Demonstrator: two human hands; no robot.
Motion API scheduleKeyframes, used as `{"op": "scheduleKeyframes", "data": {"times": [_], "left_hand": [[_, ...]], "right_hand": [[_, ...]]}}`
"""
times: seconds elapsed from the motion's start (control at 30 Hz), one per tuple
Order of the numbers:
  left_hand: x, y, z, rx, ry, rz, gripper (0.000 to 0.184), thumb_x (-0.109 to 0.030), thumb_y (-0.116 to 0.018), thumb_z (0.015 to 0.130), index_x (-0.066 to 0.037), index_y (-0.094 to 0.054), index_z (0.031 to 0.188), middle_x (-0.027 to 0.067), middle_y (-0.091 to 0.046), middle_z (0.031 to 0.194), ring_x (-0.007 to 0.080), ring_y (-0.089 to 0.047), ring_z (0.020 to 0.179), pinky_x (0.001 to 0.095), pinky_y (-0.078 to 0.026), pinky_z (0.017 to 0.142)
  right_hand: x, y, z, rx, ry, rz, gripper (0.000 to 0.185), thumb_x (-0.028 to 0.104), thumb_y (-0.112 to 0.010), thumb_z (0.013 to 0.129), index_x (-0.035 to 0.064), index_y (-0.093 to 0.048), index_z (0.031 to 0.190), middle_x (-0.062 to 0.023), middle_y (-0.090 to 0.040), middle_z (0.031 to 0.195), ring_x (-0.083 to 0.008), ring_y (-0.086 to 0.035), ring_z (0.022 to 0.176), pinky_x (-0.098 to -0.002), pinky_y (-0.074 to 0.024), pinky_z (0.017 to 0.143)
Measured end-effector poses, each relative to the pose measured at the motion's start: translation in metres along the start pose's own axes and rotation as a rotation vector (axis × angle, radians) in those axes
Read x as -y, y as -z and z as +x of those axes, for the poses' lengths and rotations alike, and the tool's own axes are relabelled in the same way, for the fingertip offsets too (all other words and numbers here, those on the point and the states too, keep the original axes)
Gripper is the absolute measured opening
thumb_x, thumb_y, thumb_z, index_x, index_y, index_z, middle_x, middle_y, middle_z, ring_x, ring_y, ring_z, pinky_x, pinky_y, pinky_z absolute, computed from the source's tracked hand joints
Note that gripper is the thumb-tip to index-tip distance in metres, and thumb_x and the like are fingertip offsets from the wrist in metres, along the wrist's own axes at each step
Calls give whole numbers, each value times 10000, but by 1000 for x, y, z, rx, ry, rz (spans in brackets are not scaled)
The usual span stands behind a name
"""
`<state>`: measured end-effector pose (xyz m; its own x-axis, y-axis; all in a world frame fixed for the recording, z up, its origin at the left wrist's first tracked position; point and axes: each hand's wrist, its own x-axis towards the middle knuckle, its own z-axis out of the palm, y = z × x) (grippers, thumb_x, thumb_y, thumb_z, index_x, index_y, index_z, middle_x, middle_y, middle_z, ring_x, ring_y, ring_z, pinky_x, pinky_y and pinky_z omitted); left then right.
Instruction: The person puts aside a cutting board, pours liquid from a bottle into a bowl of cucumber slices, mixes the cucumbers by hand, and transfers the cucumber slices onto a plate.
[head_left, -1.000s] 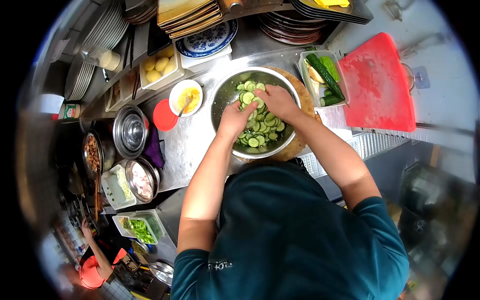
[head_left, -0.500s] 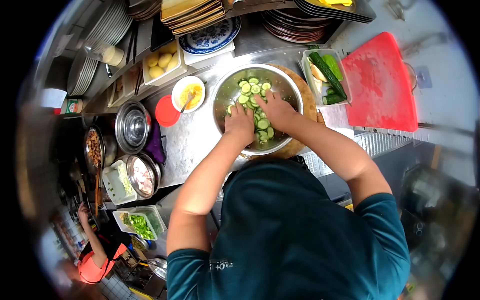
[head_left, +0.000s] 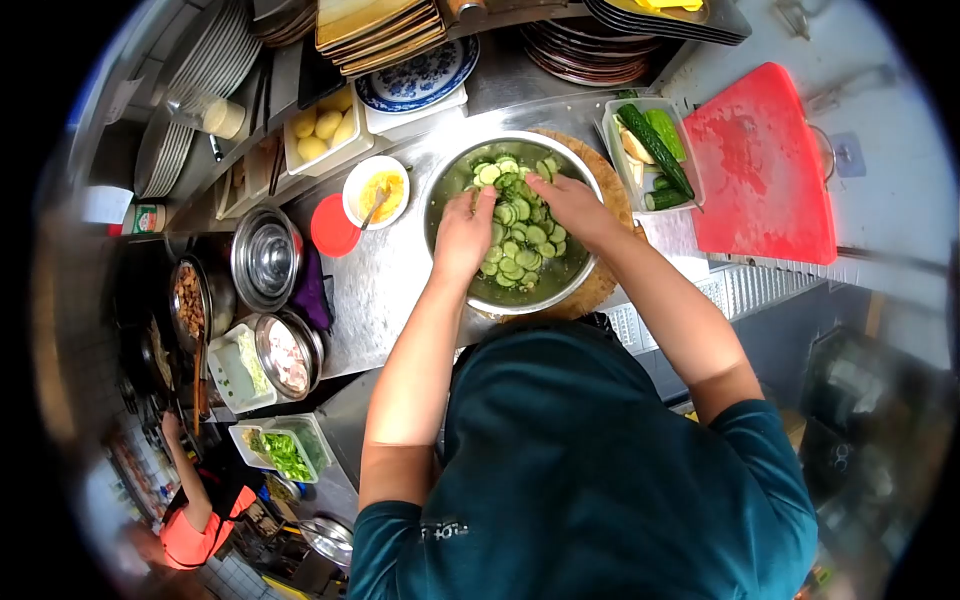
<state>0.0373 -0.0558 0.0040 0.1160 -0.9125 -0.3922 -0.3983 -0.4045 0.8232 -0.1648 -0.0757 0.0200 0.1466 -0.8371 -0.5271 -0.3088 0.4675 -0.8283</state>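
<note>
We've got both hands in the wide, round, shiny stainless-steel bowl, w/ the thin, round, green-edged cucumber slices heaped across its middle & up twd the far side. Our left hand is over the L part of the heap, thumb out to the side, fingers bent down at the slices; our right hand comes in from the R, fingertips at the top of the heap, partly hidden. Can't tell if either grip is closed on any slices. The bowl's on a thick, round, brown wooden board, which shows mostly on the R, atop the silver metal counter. L of the bowl: a small, round white bowl w/ yellow chopped stuff & a spoon in it, flat round red lid just beside. Up R: a clear plastic rectangular tub w/ a long dark-green whole cucumber & other veg, next to a big red rectangular cutting board, tilted.
</note>
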Motion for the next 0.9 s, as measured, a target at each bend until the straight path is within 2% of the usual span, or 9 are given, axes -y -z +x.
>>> {"op": "scheduleKeyframes", "data": {"times": [0.03, 0.1, 0.2, 0.27, 0.4, 0.43, 0.57, 0.7, 0.9], "left_hand": [[8, -2, 2, -96, -21, 32, 687, -443, -570, 1042, 94, -484, 1461, 319, -600, 1368, 378, -603, 1284, 421, -485, 1034], [11, -1, 1, -79, 118, -130, 705, -475, -511, 1061, 21, -389, 1547, 269, -448, 1564, 363, -469, 1424, 430, -427, 1102], [-11, -12, -13, 88, 522, -455, 724, -528, -474, 1060, -25, -368, 1570, 210, -473, 1561, 336, -551, 1344, 441, -450, 1102], [20, -30, -1, 305, 470, -821, 691, -583, -424, 1063, -90, -422, 1546, 145, -519, 1524, 311, -516, 1372, 562, -462, 1034], [-1, -22, -13, 394, 507, -1001, 698, -612, -347, 1073, -99, -435, 1539, 136, -523, 1522, 320, -496, 1396, 613, -387, 1108], [-3, -21, -13, 434, 543, -1077, 700, -615, -329, 1076, -101, -436, 1539, 140, -521, 1522, 323, -492, 1402, 621, -364, 1132], [-32, -10, -29, 263, 521, -879, 733, -620, -320, 1072, -65, -449, 1534, 182, -493, 1547, 347, -442, 1444, 569, -306, 1189], [-14, 6, -2, -125, -111, 252, 753, -601, -387, 1052, -82, -387, 1598, 316, -386, 1582, 459, -379, 1472, 459, -290, 1237], [1, -28, 33, 179, 174, 40, 812, -596, -457, 1043, -43, -313, 1620, 267, -399, 1596, 405, -425, 1450, 431, -337, 1203]], "right_hand": [[-17, -7, 11, -141, 37, 76, 683, 509, -585, 1022, -14, -539, 1459, -175, -626, 1392, -263, -579, 1296, -361, -454, 1065], [-20, -16, 9, -168, -114, 331, 650, 499, -567, 1031, 1, -547, 1449, -167, -613, 1412, -275, -571, 1303, -360, -448, 1080], [-4, -32, -2, -61, -339, 624, 532, 470, -522, 1052, 61, -602, 1384, -125, -658, 1351, -254, -622, 1234, -382, -500, 1046], [-1, -33, 3, 147, -395, 865, 497, 466, -518, 1054, 85, -617, 1357, -110, -688, 1301, -238, -660, 1177, -398, -543, 998], [5, -23, 6, 262, -254, 784, 488, 467, -538, 1045, 91, -625, 1343, -81, -729, 1213, -229, -717, 1054, -402, -605, 891], [11, -23, 3, 232, -248, 657, 529, 478, -543, 1042, 99, -585, 1410, -98, -679, 1323, -234, -658, 1189, -422, -546, 986], [60, -10, -50, 149, -114, 509, 638, 515, -535, 1042, 125, -465, 1542, -98, -525, 1498, -250, -447, 1409, -460, -356, 1139], [2, -7, -9, -137, -273, 823, 618, 525, -509, 1046, 125, -478, 1516, -64, -529, 1458, -280, -478, 1310, -522, -352, 1121], [-11, -38, 20, 36, -365, 938, 620, 548, -497, 1036, 112, -513, 1476, -83, -578, 1409, -282, -524, 1277, -535, -410, 1099]]}}
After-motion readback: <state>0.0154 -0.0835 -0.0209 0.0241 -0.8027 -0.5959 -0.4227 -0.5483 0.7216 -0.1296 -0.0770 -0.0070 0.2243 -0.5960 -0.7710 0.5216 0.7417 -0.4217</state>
